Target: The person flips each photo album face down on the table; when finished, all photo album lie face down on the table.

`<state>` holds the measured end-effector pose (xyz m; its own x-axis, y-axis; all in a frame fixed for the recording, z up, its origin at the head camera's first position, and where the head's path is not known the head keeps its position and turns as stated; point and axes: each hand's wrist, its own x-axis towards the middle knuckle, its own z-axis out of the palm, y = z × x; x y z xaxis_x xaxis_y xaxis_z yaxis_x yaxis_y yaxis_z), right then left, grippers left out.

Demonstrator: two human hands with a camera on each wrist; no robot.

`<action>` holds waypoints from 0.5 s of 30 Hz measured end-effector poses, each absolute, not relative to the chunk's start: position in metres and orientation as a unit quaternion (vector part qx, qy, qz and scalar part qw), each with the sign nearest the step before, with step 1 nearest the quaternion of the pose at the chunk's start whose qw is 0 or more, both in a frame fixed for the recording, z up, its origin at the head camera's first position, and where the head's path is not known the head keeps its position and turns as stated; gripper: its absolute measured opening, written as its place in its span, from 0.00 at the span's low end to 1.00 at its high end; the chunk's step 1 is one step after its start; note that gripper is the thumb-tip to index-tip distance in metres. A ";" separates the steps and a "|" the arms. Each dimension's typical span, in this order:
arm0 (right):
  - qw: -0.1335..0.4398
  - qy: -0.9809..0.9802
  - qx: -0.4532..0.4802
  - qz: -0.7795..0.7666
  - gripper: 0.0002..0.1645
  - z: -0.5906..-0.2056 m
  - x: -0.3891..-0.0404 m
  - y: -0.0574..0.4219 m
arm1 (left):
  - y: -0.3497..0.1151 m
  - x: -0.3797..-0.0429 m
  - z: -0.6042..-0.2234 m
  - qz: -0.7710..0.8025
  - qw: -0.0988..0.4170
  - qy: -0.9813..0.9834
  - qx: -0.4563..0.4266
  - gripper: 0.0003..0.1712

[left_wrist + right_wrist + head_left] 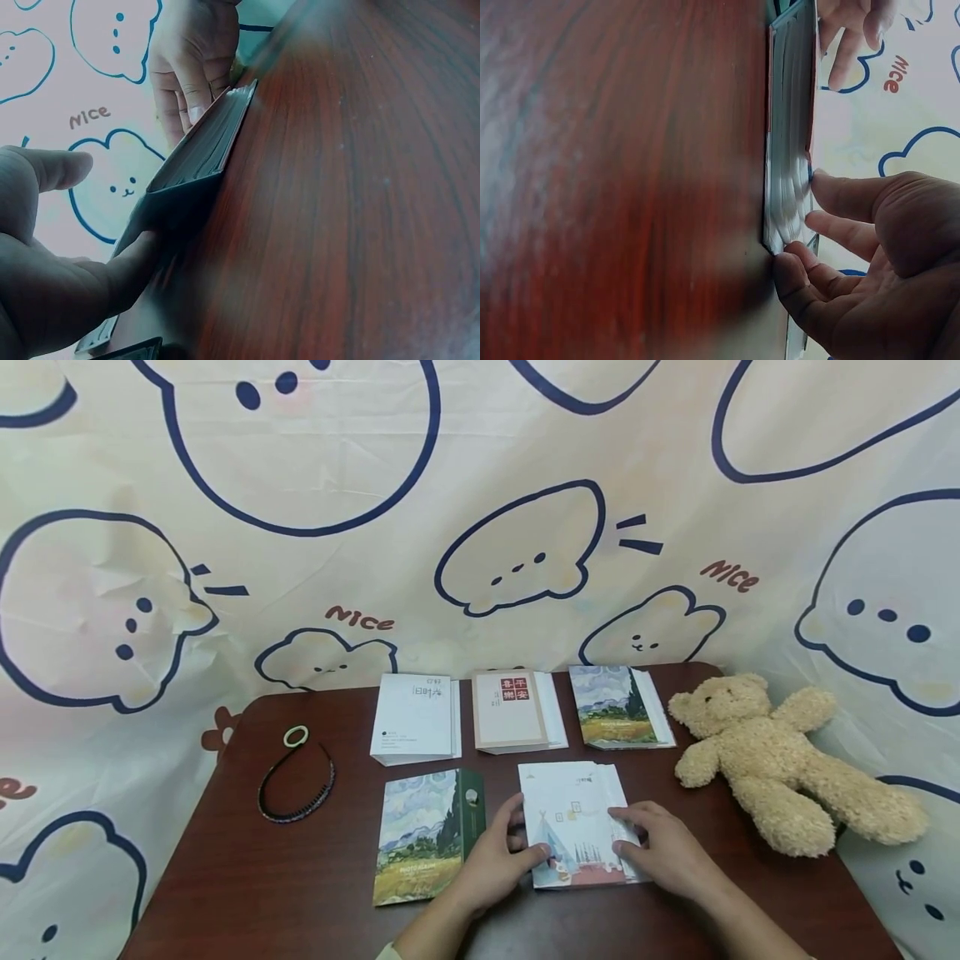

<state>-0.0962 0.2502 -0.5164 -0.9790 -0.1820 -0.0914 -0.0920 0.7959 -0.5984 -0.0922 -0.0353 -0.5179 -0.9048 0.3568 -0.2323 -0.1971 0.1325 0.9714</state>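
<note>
A white photo album [573,827] with a tent drawing on its cover lies near the front of the table. My left hand [498,852] is at its left edge. There, a finger touches the spine [184,187], while the thumb stays raised above the cover. From the right, my right hand [660,847] pinches the album's open side, fingertips at the cover's edge and the page corners [784,217]. Left of my left hand lies a green-edged album [420,839] with a painted landscape and a round clasp.
Behind stand a white album [412,718], a beige album [510,714] with red squares and a landscape album [615,710]. A teddy bear [780,760] lies at the right. A dark headband [296,814] and pale green ring [296,737] lie at the left.
</note>
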 end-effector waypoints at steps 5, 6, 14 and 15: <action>0.076 0.943 -0.073 -0.315 0.26 -0.516 -0.096 0.246 | -0.038 -0.092 -0.515 0.647 0.206 0.733 0.049 0.50; 0.077 0.943 -0.074 -0.316 0.26 -0.516 -0.096 0.245 | -0.039 -0.092 -0.514 0.646 0.205 0.734 0.048 0.50; 0.080 0.939 -0.072 -0.326 0.26 -0.516 -0.097 0.237 | -0.045 -0.093 -0.514 0.652 0.189 0.733 0.046 0.50; 0.081 0.938 -0.069 -0.329 0.26 -0.516 -0.097 0.235 | -0.046 -0.094 -0.514 0.655 0.187 0.731 0.048 0.50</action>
<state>-0.0975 0.2355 -0.5161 -0.9773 -0.1828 -0.1073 -0.0759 0.7743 -0.6283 -0.0935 -0.0461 -0.5139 -0.9259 0.3138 -0.2104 -0.1747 0.1383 0.9749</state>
